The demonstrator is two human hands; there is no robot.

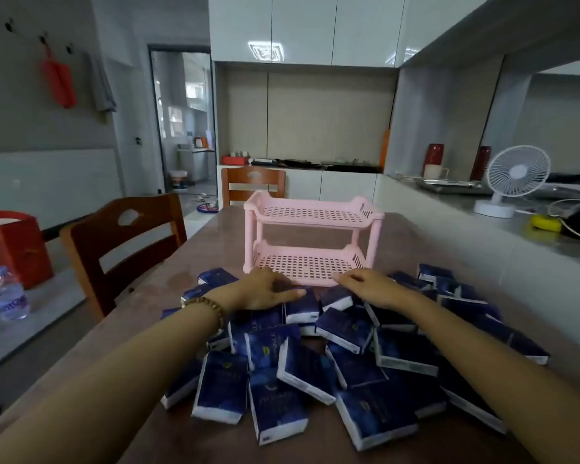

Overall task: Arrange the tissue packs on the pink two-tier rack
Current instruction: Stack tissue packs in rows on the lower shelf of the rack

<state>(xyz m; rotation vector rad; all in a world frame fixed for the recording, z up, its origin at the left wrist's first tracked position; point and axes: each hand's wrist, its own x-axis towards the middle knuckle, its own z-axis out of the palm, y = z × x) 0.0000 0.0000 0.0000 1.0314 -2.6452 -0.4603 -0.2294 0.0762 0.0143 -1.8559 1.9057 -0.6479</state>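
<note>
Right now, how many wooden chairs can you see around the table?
2. One chair stands at the table's left side, beside the pile of tissue packs. The other chair is at the far end, behind the pink rack. More may be out of view.

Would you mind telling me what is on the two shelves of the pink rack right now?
Both perforated shelves of the pink rack look bare; no tissue packs are on them. The left hand and right hand cover the lower shelf's front edge, so that strip is hidden.

dim, soft | glare on upper cabinets (302, 28) | edges bowed, blurry
</note>
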